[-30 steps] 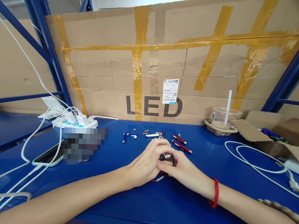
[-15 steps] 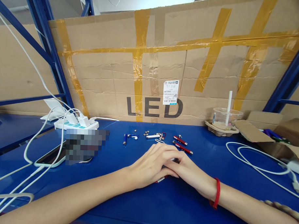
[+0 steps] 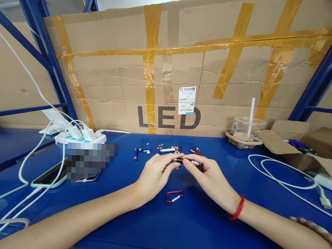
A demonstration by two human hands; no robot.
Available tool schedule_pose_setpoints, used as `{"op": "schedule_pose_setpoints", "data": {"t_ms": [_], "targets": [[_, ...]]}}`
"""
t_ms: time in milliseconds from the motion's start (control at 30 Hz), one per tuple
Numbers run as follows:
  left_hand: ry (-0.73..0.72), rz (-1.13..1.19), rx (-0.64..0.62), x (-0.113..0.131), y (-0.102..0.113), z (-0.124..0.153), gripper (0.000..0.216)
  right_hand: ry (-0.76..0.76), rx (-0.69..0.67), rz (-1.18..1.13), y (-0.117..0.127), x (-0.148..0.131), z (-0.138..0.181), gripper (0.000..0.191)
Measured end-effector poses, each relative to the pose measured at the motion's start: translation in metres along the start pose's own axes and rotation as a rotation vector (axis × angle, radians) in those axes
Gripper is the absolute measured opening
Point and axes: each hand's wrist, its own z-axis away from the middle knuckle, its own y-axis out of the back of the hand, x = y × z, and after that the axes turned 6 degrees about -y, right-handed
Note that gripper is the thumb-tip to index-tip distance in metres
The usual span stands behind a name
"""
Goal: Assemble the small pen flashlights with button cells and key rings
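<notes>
Above the blue tabletop, my two hands meet at a small black flashlight (image 3: 194, 163) held nearly level. Its right part, which carries a label, lies in the closed fingers of my right hand (image 3: 208, 174). My left hand (image 3: 155, 172) pinches the left end between thumb and fingers. Below them on the table lies a red carabiner (image 3: 174, 196) with a silver gate. Behind the hands are a silver flashlight (image 3: 167, 150), a red flashlight (image 3: 196, 152) partly covered by my fingers, and a blue flashlight (image 3: 136, 154). Several button cells (image 3: 160, 145) are scattered near the silver one.
On the left are a white power strip (image 3: 60, 138), cables and a phone (image 3: 48, 175), beside a blurred patch. At the right stand a plastic cup (image 3: 240, 127) with a straw, an open carton (image 3: 279, 145) and a coiled white cable (image 3: 264, 175). Taped cardboard (image 3: 115, 90) closes the back.
My hands have drawn apart from their overlapped position and lifted slightly, showing the black flashlight between them. The red carabiner, mostly covered before, is now in plain sight. The view has shifted slightly.
</notes>
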Motion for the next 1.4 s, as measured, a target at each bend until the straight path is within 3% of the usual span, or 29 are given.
{"op": "schedule_pose_setpoints", "data": {"t_ms": [167, 367, 567, 833, 1200, 1400], "targets": [[-0.02, 0.052, 0.113, 0.001, -0.001, 0.001, 0.02, -0.011, 0.034, 0.017, 0.001, -0.002, 0.002, 0.03], [-0.149, 0.018, 0.196, 0.001, -0.001, 0.005, 0.017, -0.074, 0.017, 0.008, 0.001, 0.0, 0.004, 0.05], [-0.168, 0.065, 0.162, 0.002, -0.001, 0.004, 0.018, -0.126, -0.031, -0.105, -0.003, 0.002, 0.005, 0.052], [-0.141, 0.103, 0.113, -0.001, 0.0, 0.005, 0.021, -0.185, -0.148, -0.421, -0.009, 0.006, 0.007, 0.061], [-0.149, 0.174, 0.018, -0.004, -0.001, 0.006, 0.022, -0.276, -0.268, -0.416, -0.002, -0.004, 0.002, 0.042], [-0.097, 0.183, -0.006, -0.007, -0.001, 0.005, 0.019, -0.305, -0.356, -0.422, 0.0, 0.004, -0.001, 0.04]]}}
